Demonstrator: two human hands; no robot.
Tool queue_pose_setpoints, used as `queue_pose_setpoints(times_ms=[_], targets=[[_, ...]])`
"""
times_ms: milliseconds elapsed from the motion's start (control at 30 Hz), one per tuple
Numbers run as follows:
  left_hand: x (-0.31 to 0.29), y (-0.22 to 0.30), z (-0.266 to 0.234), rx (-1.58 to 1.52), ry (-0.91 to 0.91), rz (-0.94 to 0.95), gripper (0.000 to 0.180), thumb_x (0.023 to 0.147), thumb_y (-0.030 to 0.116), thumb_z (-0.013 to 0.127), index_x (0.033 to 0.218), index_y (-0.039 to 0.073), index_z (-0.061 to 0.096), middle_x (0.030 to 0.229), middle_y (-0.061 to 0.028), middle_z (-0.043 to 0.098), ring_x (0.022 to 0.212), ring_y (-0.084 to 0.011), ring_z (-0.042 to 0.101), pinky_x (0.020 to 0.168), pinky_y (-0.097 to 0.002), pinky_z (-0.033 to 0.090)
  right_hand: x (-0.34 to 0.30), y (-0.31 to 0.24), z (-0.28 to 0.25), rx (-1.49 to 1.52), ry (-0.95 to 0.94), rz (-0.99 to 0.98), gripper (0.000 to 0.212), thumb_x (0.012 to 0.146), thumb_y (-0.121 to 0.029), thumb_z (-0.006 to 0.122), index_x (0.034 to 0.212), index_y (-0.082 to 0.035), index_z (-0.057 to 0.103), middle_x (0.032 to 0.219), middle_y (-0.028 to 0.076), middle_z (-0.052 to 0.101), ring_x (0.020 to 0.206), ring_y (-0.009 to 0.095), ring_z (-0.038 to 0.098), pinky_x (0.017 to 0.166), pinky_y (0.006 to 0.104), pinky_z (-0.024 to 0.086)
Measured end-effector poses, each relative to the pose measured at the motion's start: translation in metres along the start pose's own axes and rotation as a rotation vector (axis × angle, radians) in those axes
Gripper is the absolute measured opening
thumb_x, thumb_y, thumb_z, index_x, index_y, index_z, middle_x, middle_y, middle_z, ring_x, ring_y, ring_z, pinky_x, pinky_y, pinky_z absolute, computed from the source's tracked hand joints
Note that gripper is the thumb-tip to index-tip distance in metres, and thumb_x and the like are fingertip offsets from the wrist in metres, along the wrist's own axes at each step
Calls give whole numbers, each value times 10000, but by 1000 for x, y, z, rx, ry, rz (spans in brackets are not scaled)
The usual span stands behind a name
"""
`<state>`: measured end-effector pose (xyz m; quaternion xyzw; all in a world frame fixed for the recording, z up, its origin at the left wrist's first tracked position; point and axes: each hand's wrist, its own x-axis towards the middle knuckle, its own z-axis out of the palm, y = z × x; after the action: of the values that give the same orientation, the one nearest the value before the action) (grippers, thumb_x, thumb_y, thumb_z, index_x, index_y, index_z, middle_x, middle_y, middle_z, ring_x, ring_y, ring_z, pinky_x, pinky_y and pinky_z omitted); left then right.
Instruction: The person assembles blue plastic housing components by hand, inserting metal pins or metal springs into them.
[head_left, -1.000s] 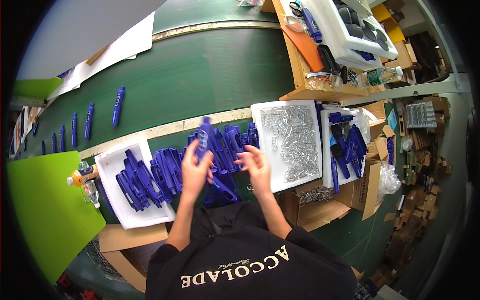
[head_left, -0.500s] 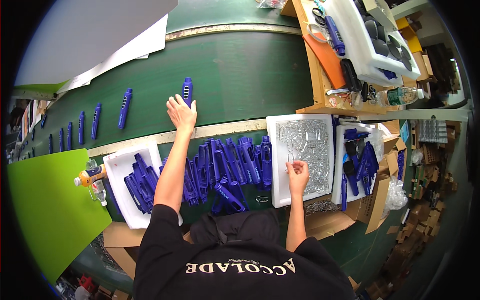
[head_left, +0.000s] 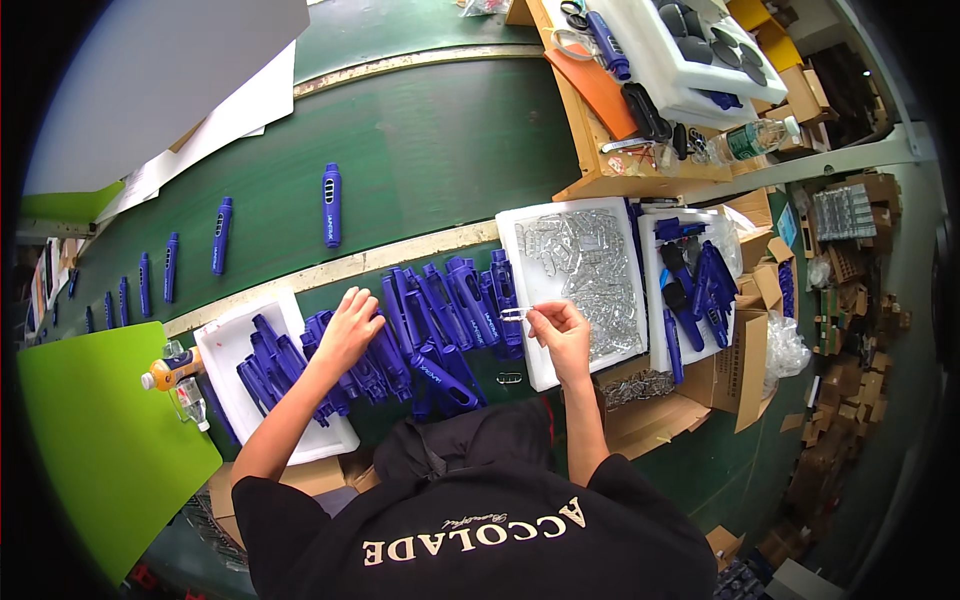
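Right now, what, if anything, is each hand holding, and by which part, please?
The right hand pinches a clip by its right end; left hand: cannot tell.

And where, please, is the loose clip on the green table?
In the head view, the loose clip lies just right of centre, between the blue casings and the white clip tray.

Toward four o'clock, the right hand hides one end of a wire clip; at nine, the farthest blue tubes are too small to detail; at six, the edge crops a black shirt.
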<state>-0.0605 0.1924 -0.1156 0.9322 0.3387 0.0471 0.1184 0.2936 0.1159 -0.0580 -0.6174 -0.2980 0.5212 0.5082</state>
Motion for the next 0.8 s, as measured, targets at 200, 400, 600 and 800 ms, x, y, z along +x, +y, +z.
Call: queue_pose_setpoints(times_ms=[200,400,600,800], targets=[[-25,13,-37,-377,-31,-365,204,824,2,598,1019,-3,539,1008,-188,591,1021,-388,590,899,-414,487,-19,-21,15,67,-60,-60,127,900,-67,725,989,-6,657,861,60,718,694,61,635,584,182,461],[-23,97,-38,-1593,87,-675,244,977,-14,451,1220,0,443,1044,-128,642,895,-192,678,805,-326,535,-45,-28,73,-28,-140,-294,104,846,-25,760,930,-11,700,938,59,684,709,73,643,581,187,470],[1,156,-30,-1829,208,-603,391,955,-50,456,1333,14,376,1141,-132,605,913,-191,656,821,-317,530,-44,-41,88,-537,-54,-504,113,775,-10,792,859,-22,719,1080,130,593,713,131,613,609,249,501],[17,168,-37,-1869,307,-681,275,1014,101,518,1261,18,431,1054,-121,633,726,-138,659,537,-235,510,-41,-40,80,-534,-257,-415,128,780,55,758,870,23,674,1098,148,580,727,158,665,586,251,544]])
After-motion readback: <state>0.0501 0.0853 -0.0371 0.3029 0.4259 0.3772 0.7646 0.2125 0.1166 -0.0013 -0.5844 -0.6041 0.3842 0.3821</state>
